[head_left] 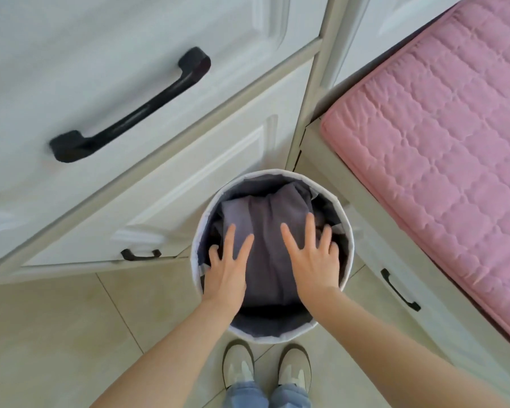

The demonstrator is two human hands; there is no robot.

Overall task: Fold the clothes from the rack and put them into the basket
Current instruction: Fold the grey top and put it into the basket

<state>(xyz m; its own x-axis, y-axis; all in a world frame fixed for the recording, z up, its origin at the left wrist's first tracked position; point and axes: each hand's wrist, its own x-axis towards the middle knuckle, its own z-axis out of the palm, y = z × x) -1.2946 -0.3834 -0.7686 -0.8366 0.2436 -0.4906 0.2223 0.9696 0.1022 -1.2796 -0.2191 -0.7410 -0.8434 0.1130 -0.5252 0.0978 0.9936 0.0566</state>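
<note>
Tiled floor (56, 334) by white drawer fronts (130, 98), pink quilted cushion (439, 157) to the right. We see the round fabric basket (196, 260) standing on the tiles just ahead of the shoes (265, 366).

Folded purple-grey garment (265, 231) is already inside the basket, on top of the darker contents. Its long axis runs straight away from us, near rim to far rim, slightly bunched at the far end.

Left hand (226, 269) and right hand (312, 260) are both flat on the garment, fingers spread, palms down, pinching nothing. They sit either side of the garment's centre ridge, left hand near the left wall, right hand near the right wall. Both are about equally near.

We judge this is the press-down step; the garment counts as placed. Next move looks like lifting both hands straight up, clear of the rim.
</note>
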